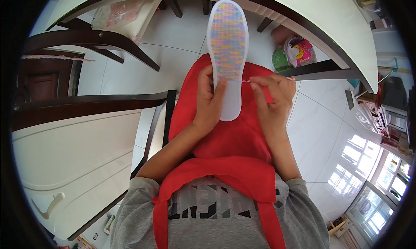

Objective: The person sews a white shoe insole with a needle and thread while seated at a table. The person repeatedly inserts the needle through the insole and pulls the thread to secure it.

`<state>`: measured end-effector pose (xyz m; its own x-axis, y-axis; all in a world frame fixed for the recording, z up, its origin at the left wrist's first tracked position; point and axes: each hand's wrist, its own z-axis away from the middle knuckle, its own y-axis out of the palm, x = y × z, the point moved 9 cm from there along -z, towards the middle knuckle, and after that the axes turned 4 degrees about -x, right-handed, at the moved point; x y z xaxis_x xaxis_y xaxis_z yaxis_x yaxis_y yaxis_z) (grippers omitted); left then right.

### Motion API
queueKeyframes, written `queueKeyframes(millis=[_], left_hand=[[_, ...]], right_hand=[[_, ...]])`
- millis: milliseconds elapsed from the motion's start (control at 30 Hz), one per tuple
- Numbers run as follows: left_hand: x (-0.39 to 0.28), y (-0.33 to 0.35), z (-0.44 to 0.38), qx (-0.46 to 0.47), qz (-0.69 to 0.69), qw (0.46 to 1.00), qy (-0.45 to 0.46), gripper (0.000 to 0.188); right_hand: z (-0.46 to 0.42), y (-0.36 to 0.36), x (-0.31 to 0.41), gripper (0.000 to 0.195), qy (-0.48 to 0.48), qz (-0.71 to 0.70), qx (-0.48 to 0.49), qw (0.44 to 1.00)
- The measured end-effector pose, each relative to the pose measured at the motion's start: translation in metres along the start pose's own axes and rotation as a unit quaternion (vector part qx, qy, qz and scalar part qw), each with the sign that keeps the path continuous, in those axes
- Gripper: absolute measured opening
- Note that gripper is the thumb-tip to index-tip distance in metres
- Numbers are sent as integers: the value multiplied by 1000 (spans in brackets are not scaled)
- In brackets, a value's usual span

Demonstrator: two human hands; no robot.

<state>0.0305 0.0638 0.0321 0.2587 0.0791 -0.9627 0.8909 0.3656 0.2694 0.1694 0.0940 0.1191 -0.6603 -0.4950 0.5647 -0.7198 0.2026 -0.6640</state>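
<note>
A white insole (226, 47) stands out from the lap, its upper part covered in multicoloured stitching and its lower end plain white. My left hand (211, 98) grips its left edge, the thumb lying on the face near the lowest stitched row. At the insole's right side, my right hand (274, 93) pinches a thin pale thread (246, 81) between thumb and fingertips. The thread runs to the insole's right edge at the stitching's lower border. Whether a needle is in the fingers cannot be told. Beneath both hands lies a red apron (227, 138).
A white table edge (328, 25) curves over the top and right. Dark wooden chair parts (94, 103) and a cream panel (78, 145) are at left. Beyond the lap, a green and pink container (282, 59) stands on the tiled floor (175, 34).
</note>
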Motion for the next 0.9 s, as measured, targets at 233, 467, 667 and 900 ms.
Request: queueKeyframes(millis=[233, 467, 667, 900], left_hand=[[3, 3, 1, 19, 9, 1000, -3, 29], [3, 3, 1, 22, -4, 1000, 2, 31], [1, 4, 2, 20, -26, 999, 9, 32], [-6, 11, 5, 32, -79, 996, 15, 31]], right_hand=[[1, 11, 5, 12, -15, 19, 17, 1000], [3, 17, 3, 11, -20, 29, 29, 999], [2, 17, 9, 11, -50, 77, 30, 995], [8, 29, 25, 12, -138, 198, 26, 970]])
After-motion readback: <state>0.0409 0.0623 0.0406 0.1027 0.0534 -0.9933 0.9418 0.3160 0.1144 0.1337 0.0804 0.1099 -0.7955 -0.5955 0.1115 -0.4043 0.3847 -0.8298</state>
